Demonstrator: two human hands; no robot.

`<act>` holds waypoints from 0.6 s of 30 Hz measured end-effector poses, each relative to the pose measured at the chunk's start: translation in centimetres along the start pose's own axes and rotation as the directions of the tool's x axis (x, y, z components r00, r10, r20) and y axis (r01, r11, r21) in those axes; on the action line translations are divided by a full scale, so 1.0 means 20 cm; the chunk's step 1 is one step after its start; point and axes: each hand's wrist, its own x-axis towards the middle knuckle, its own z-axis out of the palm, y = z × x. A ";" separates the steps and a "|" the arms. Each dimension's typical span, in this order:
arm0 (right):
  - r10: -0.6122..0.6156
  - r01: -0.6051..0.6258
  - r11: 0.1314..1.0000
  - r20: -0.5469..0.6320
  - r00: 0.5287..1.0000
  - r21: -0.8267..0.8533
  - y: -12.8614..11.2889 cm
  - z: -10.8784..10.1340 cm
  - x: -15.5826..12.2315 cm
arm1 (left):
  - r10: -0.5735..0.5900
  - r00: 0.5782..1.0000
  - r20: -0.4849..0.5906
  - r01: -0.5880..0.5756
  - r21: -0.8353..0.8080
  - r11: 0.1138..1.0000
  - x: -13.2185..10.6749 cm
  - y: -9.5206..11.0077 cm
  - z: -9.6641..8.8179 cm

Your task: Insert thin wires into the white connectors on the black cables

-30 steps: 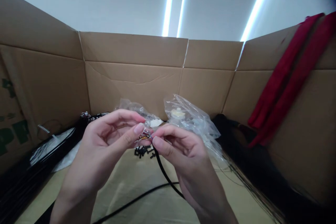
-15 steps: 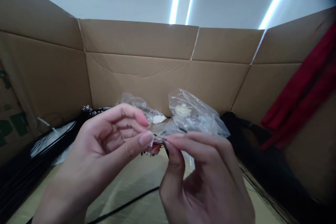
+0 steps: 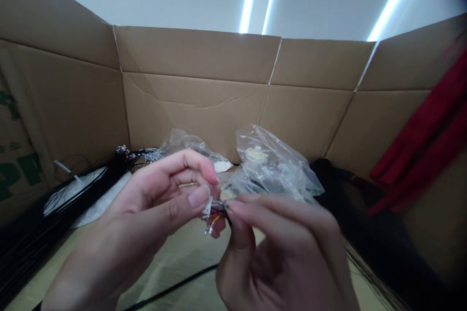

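Note:
Between thumb and fingers, my left hand (image 3: 156,209) pinches a small white connector (image 3: 208,207). My right hand (image 3: 277,238) is closed on thin wires (image 3: 220,205) that run into the connector's right side. Below them hangs a loose yellow wire (image 3: 215,221) with bare metal terminals at its tip. The two hands' fingertips almost meet in the middle of the view. A black cable (image 3: 175,285) runs below the hands toward the lower left and seems to join the wires at my right fingertips. My right fingers hide part of the wires.
Cardboard walls (image 3: 197,92) stand behind and at both sides. Clear plastic bags (image 3: 277,165) with pale parts lie at the back. Bundles of black cables (image 3: 91,194) lie at the left, and dark cables (image 3: 368,223) at the right. Red cloth (image 3: 419,141) hangs on the right.
Both hands have dropped slightly. The white connector and the yellow wire's metal tips now show more plainly between them. The view has shifted a little.

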 end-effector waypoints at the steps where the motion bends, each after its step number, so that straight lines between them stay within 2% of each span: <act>1: 0.009 -0.009 0.998 0.003 1.000 0.056 -0.01 -0.01 0.03 | 0.037 0.999 -0.018 -0.036 0.039 0.999 0.00 0.00 -0.01; 3: 0.097 -0.110 0.962 0.061 0.993 0.249 -0.02 -0.01 0.08 | 0.120 0.989 -0.087 -0.107 0.141 0.984 0.00 0.00 -0.02; 4: 0.182 -0.226 0.904 0.151 0.972 0.364 -0.01 -0.01 0.10 | 0.153 0.981 -0.117 -0.129 0.188 0.974 0.00 0.00 -0.02; 5: 0.257 -0.361 0.816 0.276 0.926 0.452 -0.01 0.00 0.11 | 0.180 0.973 -0.148 -0.144 0.223 0.964 0.00 0.00 -0.02; 7: 0.341 -0.582 0.619 0.488 0.804 0.527 0.00 -0.01 0.13 | 0.199 0.958 -0.205 -0.145 0.251 0.957 0.00 0.00 -0.02; 9: 0.367 -0.704 0.475 0.608 0.704 0.528 0.02 -0.02 0.13 | 0.205 0.949 -0.238 -0.146 0.243 0.959 0.00 0.00 -0.01; 10: 0.366 -0.731 0.433 0.639 0.677 0.527 0.02 -0.03 0.13 | 0.205 0.945 -0.255 -0.145 0.236 0.961 0.00 0.00 -0.01; 12: 0.352 -0.751 0.390 0.668 0.656 0.532 0.03 -0.04 0.12 | 0.203 0.941 -0.269 -0.143 0.228 0.963 0.01 0.00 0.00; 15: 0.353 -0.752 0.381 0.667 0.656 0.538 0.03 -0.04 0.12 | 0.202 0.939 -0.280 -0.140 0.227 0.964 0.02 -0.02 -0.01; 17: 0.365 -0.726 0.404 0.630 0.685 0.556 0.02 -0.03 0.13 | 0.211 0.937 -0.277 -0.147 0.232 0.961 0.01 -0.03 -0.02; 18: 0.366 -0.697 0.435 0.596 0.715 0.570 0.02 -0.02 0.13 | 0.221 0.937 -0.272 -0.158 0.235 0.959 0.01 -0.04 -0.02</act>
